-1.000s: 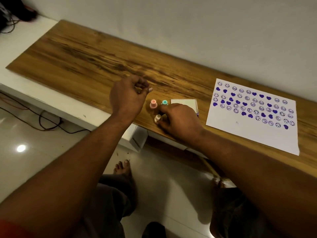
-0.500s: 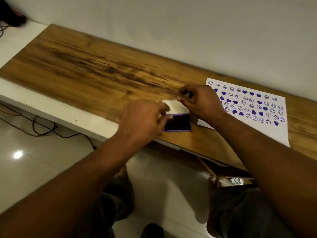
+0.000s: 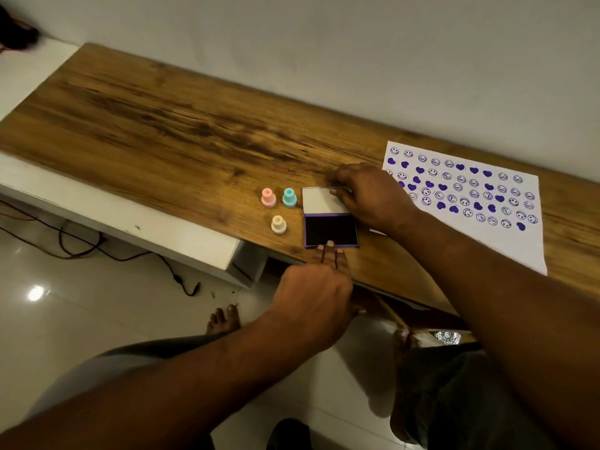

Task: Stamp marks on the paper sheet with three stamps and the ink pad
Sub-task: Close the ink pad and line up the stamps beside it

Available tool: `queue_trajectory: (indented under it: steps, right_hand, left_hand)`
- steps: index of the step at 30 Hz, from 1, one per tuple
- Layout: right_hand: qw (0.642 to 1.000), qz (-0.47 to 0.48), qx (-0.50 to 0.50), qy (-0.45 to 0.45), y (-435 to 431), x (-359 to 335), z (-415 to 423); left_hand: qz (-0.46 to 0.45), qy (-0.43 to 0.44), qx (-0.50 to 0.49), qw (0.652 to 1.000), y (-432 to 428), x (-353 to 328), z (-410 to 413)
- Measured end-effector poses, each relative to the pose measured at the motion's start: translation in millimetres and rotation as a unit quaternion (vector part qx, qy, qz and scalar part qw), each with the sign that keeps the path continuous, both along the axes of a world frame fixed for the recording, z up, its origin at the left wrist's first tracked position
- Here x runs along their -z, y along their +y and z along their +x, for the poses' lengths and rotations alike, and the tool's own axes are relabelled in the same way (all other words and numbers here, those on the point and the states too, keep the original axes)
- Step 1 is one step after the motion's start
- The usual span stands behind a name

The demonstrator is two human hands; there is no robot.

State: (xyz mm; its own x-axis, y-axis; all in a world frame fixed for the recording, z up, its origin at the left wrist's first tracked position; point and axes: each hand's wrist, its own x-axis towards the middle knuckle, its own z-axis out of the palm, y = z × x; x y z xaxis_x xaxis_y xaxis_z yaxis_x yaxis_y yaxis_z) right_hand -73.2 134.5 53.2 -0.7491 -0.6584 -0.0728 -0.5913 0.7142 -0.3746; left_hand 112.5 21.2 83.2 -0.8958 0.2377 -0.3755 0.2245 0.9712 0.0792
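The ink pad [image 3: 330, 229] lies open on the wooden table [image 3: 162, 134], its dark pad toward me and its white lid [image 3: 319, 200] flipped back flat. My right hand [image 3: 370, 194] rests on the lid's right side with the thumb on it. My left hand [image 3: 316, 293] reaches over the near table edge, straight fingertips touching the pad's front rim. Three small stamps stand left of the pad: pink [image 3: 268, 197], teal [image 3: 289, 197] and cream [image 3: 278, 224]. The paper sheet [image 3: 467, 203], at the right, carries rows of purple smileys and hearts.
A wall runs behind the table. A white shelf [image 3: 113, 219] sits lower on the left, with cables [image 3: 97, 248] on the tiled floor beneath. My legs and a bare foot [image 3: 224, 319] show below the table edge.
The ink pad's lid has been swung fully open and laid flat. My left hand slid back to the pad's front edge, uncovering the three stamps. My right hand now rests on the lid.
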Motion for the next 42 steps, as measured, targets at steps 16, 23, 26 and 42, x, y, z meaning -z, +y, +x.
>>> queue_trajectory:
  steps: [16, 23, 26, 42]
  right_hand:
    - [0.998, -0.034, 0.003, -0.049, -2.7, -20.7, 6.0]
    - [0.991, -0.021, -0.071, -0.110, 9.9, -28.6, 22.2]
    - [0.989, 0.000, -0.092, -0.113, 13.1, -26.5, 23.8]
    - [0.992, 0.085, -0.089, 0.022, 9.8, -13.2, 36.8]
  left_hand:
    - [-0.012, 0.031, 0.003, 0.999, -0.5, 6.0, 0.5]
    - [-0.027, 0.052, -0.002, 0.998, -0.4, -1.4, -1.4]
    - [-0.025, 0.056, 0.004, 0.998, 1.8, -4.7, -0.8]
    - [0.008, 0.052, 0.033, 0.998, 6.3, -19.7, 13.1]
